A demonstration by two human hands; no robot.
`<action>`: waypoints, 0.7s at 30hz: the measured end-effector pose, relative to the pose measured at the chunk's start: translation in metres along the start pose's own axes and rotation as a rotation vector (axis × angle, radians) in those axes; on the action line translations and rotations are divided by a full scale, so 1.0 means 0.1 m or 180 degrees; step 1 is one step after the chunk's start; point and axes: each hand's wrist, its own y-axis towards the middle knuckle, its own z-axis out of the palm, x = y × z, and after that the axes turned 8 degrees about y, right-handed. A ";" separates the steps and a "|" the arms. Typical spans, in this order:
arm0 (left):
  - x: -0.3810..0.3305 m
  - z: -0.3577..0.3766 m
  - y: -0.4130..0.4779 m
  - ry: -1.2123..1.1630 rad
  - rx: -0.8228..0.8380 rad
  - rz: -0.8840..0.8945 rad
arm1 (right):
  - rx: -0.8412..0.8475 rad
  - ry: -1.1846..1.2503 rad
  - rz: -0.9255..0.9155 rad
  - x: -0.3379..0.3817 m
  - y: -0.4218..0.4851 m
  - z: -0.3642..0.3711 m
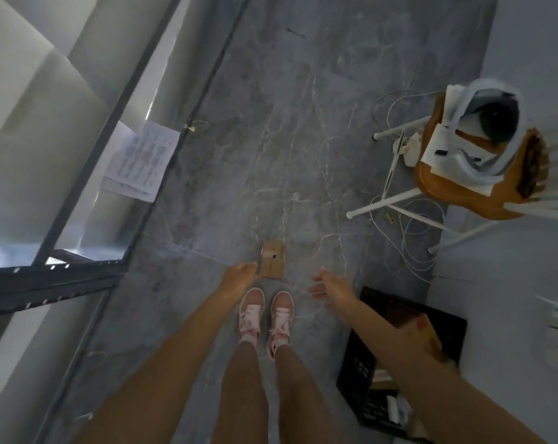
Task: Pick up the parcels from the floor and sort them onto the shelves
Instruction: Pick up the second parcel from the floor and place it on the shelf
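A small brown cardboard parcel (272,259) lies on the grey floor just ahead of my pink shoes. My left hand (239,277) reaches down beside its left edge, fingers loosely curled, close to the parcel but holding nothing. My right hand (330,286) hangs to the right of the parcel with fingers spread and empty. The metal shelf unit (79,174) stands along the left, its dark frame and pale shelf boards visible. More parcels (421,331) lie in a black crate at lower right, partly hidden by my right forearm.
The black plastic crate (360,366) sits on the floor at my right. A wooden chair (463,187) with white legs holds a white bag, with white cables (408,238) trailing under it. Printed sheets (140,161) hang off a shelf board.
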 end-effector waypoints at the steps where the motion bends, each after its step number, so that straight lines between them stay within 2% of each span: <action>1: 0.11 0.06 0.19 0.0000 -0.0010 -0.0085 | -0.0029 -0.0044 0.0060 -0.11 0.22 0.04; 6: 0.50 0.44 1.24 -0.0073 0.0001 -0.0207 | 0.0002 -0.0295 0.0405 -0.52 1.35 0.40; 10: 0.69 0.72 2.16 -0.0016 0.0045 -0.0119 | 0.0158 -0.0521 0.0168 -0.66 2.32 0.79; 14: 0.84 0.96 3.05 0.0486 -0.0008 0.0052 | 0.0167 -0.0726 -0.0034 -0.77 3.21 1.11; 19: 0.94 1.21 3.77 0.0619 0.0505 0.0006 | 0.0466 -0.0666 0.0027 -0.89 3.94 1.41; 21: 0.95 1.30 3.91 0.0447 0.0630 0.0005 | 0.0495 -0.0517 0.0099 -0.92 4.05 1.48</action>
